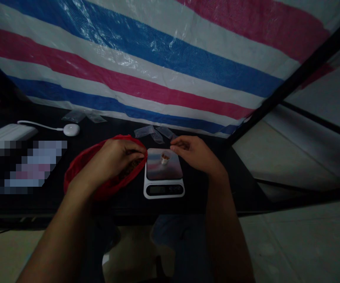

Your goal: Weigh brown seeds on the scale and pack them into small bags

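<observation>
A white kitchen scale (pixel 164 184) with a shiny metal plate sits on the black table. On the plate stands a small clear cup (pixel 165 157) with some brownish bits in it. My left hand (pixel 118 155) is over a red cloth bag (pixel 78 167) that lies open and holds small brown grains (pixel 130 169). Its fingertips are pinched together near the bag's right rim; what they hold, if anything, is too small to name. My right hand (pixel 195 152) is beside the cup, thumb and forefinger slightly apart at its right side. I cannot tell whether they touch it.
Several small clear plastic bags (pixel 144 131) lie behind the scale, with others (pixel 75 116) farther left. A white round device with a cable (pixel 71 129), a white power strip (pixel 1 141) and a blurred-out flat object (pixel 35 167) are at left. A striped tarp (pixel 146 78) rises behind.
</observation>
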{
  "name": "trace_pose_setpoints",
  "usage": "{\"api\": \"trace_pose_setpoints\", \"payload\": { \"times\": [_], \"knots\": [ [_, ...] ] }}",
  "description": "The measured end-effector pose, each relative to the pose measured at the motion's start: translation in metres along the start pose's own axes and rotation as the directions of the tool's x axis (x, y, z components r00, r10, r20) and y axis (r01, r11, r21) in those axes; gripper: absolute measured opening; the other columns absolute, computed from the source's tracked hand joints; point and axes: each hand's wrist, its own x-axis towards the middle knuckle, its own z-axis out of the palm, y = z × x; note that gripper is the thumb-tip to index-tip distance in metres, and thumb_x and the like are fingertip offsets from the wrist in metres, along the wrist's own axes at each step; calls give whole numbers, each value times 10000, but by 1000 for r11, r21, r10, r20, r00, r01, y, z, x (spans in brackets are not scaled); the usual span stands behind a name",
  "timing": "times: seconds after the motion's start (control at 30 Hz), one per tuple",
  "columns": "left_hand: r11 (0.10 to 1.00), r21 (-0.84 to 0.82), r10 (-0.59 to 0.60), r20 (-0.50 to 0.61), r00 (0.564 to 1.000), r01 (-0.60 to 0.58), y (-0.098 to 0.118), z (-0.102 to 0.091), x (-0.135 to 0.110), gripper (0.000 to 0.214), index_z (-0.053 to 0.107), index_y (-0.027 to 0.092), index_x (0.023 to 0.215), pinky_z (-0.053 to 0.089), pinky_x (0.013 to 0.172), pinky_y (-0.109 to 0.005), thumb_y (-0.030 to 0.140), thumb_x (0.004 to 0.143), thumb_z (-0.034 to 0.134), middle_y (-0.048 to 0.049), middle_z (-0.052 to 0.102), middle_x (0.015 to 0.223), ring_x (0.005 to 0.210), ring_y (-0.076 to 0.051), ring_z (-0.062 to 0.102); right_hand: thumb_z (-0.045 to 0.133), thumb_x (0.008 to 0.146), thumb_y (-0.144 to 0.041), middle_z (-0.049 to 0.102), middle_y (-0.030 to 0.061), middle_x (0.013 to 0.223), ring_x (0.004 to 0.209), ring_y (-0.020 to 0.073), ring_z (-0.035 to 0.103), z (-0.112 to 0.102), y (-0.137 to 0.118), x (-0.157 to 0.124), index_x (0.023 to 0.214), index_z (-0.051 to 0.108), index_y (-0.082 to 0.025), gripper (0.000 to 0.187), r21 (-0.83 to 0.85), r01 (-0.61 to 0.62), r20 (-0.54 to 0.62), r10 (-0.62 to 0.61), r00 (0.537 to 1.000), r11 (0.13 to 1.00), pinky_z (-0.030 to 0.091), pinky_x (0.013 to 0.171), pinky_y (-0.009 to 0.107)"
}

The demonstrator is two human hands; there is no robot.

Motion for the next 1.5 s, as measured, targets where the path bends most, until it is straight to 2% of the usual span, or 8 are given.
{"api": "trace_pose_setpoints", "payload": {
  "times": [0.17, 0.37, 0.57, 0.8, 1.1, 1.2, 1.37, 1.5],
  "knots": [
    [984, -53, 170, 33, 985, -168, 33, 25, 33, 267, 799, 243, 1100, 552, 955, -312, 227, 973, 565, -26, 805, 1119, 1050, -209, 732, 663, 916, -221, 785, 72, 996, 902, 172, 734, 1, 15, -4, 987, 741, -149, 127, 34, -45, -15, 45, 999, 998, 548, 811, 286],
    [952, 100, 275, 134, 952, -290, 42, 45, 45, 325, 799, 200, 1056, 536, 948, -341, 69, 929, 530, -85, 780, 1152, 1061, -235, 722, 646, 911, -197, 782, 66, 980, 852, 153, 717, 0, 18, -3, 992, 740, -153, 131, 35, -94, -41, 95, 995, 995, 529, 773, 268],
    [954, 88, 272, 150, 951, -287, 42, 44, 42, 323, 805, 201, 1031, 545, 905, -342, 55, 925, 536, -90, 767, 1129, 1020, -233, 723, 631, 918, -250, 764, 45, 902, 783, 149, 683, -2, 19, -6, 935, 748, -153, 153, -19, -52, -45, 51, 998, 998, 489, 713, 265],
    [966, 52, 250, 81, 965, -255, 40, 47, 45, 317, 761, 205, 1189, 536, 993, -376, 113, 926, 611, -100, 745, 1218, 1123, -256, 705, 604, 932, -240, 761, 46, 934, 809, 154, 682, -2, 21, -9, 964, 751, -155, 172, -23, -39, -41, 38, 998, 999, 483, 731, 268],
    [984, -1, 177, 103, 979, -178, 45, 44, 46, 446, 700, 227, 1333, 557, 941, -365, 151, 895, 664, -78, 785, 1201, 1078, -278, 744, 600, 950, -277, 744, 45, 866, 720, 147, 643, 2, 24, -10, 963, 756, -144, 206, -10, -48, -19, 47, 999, 999, 441, 650, 268],
    [982, -17, 188, 87, 978, -187, 43, 45, 47, 413, 715, 210, 1304, 552, 947, -369, 189, 893, 685, -83, 781, 1213, 1085, -282, 742, 605, 945, -268, 745, 44, 855, 693, 141, 630, 3, 23, -10, 973, 759, -143, 200, -4, -53, -32, 53, 998, 999, 433, 639, 269],
    [985, -45, 169, 100, 981, -165, 41, 47, 51, 322, 734, 197, 1208, 555, 845, -312, 191, 889, 692, -55, 815, 1023, 934, -235, 764, 606, 937, -261, 748, 44, 871, 706, 143, 636, 3, 23, -10, 977, 764, -144, 201, -2, -50, -43, 50, 998, 999, 429, 634, 266],
    [985, -45, 167, 90, 982, -164, 42, 51, 53, 320, 713, 199, 1224, 538, 841, -309, 171, 911, 658, -61, 806, 1065, 963, -231, 756, 601, 935, -257, 733, 30, 830, 677, 133, 616, 3, 21, -10, 956, 760, -144, 196, 10, -48, -53, 49, 997, 999, 412, 613, 260]
  ]
}}
